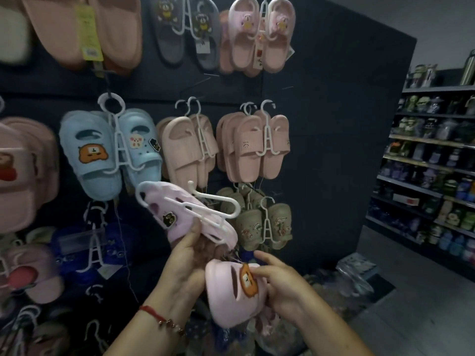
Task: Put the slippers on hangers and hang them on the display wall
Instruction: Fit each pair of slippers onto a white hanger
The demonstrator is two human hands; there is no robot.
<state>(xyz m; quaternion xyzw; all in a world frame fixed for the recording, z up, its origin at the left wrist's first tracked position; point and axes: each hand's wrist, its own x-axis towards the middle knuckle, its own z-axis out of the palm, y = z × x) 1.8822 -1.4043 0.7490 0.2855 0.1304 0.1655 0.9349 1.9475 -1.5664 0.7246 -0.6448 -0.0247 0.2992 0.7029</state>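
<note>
My left hand (pixel 183 263) grips a pale pink slipper (pixel 164 204) with a dark charm, together with a white plastic hanger (pixel 205 201) lying tilted across it. My right hand (pixel 281 286) holds the second pale pink slipper (pixel 226 291), which carries an orange bear charm, just below and to the right of the first. The two slippers nearly touch near my left thumb. Behind them stands the dark display wall (pixel 334 124).
Blue slippers (pixel 102 152), pink slippers (pixel 252 147), olive slippers (pixel 259 222) and grey slippers (pixel 187 29) hang in pairs on the wall. Dark blue slippers (pixel 97 250) hang low left. Shelves of goods (pixel 431 163) line the right. Clear bags (pixel 357 273) lie on the floor.
</note>
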